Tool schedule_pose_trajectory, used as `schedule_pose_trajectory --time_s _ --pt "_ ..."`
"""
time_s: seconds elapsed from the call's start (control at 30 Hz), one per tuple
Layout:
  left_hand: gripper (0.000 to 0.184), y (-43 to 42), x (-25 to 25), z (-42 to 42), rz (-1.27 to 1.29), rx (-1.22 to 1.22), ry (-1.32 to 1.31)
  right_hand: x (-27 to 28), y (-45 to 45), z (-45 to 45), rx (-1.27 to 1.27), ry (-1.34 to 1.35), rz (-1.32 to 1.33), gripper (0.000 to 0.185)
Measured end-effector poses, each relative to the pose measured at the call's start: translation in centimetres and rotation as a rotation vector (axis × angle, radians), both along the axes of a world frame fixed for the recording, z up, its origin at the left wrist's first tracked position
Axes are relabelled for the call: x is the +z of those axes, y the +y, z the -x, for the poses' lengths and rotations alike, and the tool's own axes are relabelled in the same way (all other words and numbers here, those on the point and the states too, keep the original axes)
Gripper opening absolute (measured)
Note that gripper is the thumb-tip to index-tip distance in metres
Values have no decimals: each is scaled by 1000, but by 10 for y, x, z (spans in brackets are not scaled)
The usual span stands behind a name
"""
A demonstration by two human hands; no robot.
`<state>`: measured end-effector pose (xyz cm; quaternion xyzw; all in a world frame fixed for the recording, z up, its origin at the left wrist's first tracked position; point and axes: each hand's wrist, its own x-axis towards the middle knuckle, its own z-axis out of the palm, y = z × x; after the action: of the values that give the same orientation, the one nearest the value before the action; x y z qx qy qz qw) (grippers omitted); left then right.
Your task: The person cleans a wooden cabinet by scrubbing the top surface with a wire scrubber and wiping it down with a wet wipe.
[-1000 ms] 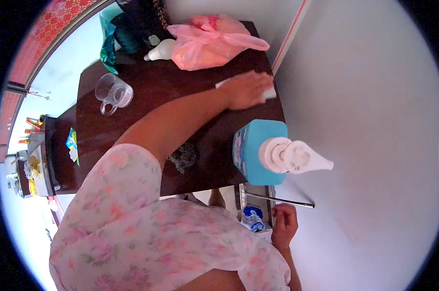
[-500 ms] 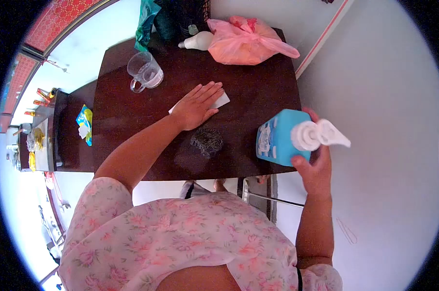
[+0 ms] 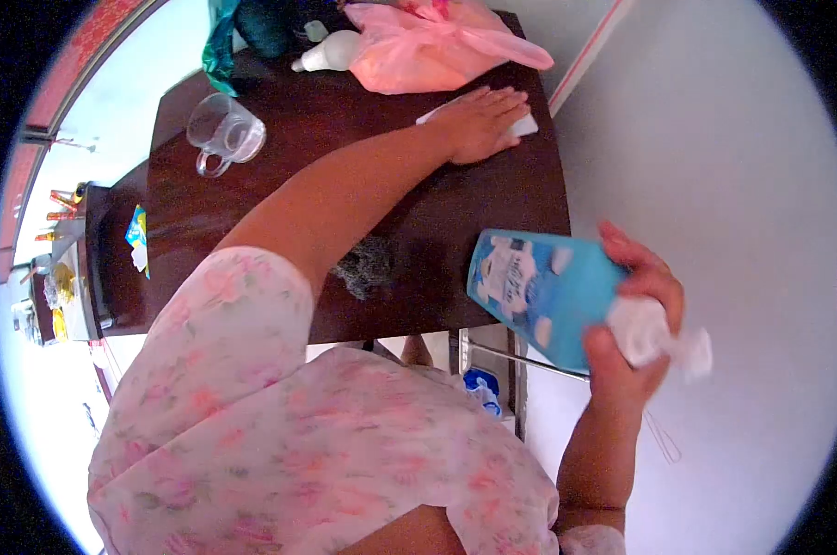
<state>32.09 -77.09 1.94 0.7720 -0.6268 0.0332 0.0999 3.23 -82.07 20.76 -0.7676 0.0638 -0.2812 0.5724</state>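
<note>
My left hand [image 3: 483,128] lies flat, fingers stretched out, on a folded white tissue or cloth [image 3: 525,126] at the far right of the dark wooden table [image 3: 418,208]. Part of that white piece is hidden beneath the palm. My right hand [image 3: 657,291] grips a blue pump bottle [image 3: 534,287] near its white pump top, which is smeared by motion. The bottle leans, its base toward the table and its pump toward the wall. A grey mesh scouring pad [image 3: 367,268] rests near the front edge, partly behind my left arm.
A glass mug [image 3: 222,129] with a little clear liquid stands at the left. A white light bulb [image 3: 330,53] and a pink plastic bag [image 3: 428,51] sit at the back. A wall [image 3: 705,157] borders the right side. Farther left lies a tissue pack [image 3: 138,240].
My left hand has slid with the white piece toward the far right. The bottle has tilted and moved toward me, and my right hand has shifted up around its neck.
</note>
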Motion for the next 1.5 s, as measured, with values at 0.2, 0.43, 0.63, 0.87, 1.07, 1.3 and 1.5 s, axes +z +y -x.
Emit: schedule_pose_trajectory --time_s 0.2,0.43,0.63,0.87,1.07,1.3,1.5 --pt "62 -67 -17 18 207 50 -1 33 -17 96 -297 -157 -115 46" --pt "65 -29 -10 183 84 -456 258 57 -24 158 -490 -166 58 42" --pt "66 59 -1 205 213 -574 297 69 -39 171 -476 -252 -5 44" --pt "56 63 53 54 -71 200 279 62 -42 164 -441 -287 -43 45" --pt "60 43 -5 28 304 370 -63 66 -36 157 -415 -281 -146 38" --pt "68 47 4 219 275 -121 319 68 -40 126 -390 -293 -38 36" --pt "73 149 22 221 76 -132 298 60 -42 89 -402 -233 -20 37"
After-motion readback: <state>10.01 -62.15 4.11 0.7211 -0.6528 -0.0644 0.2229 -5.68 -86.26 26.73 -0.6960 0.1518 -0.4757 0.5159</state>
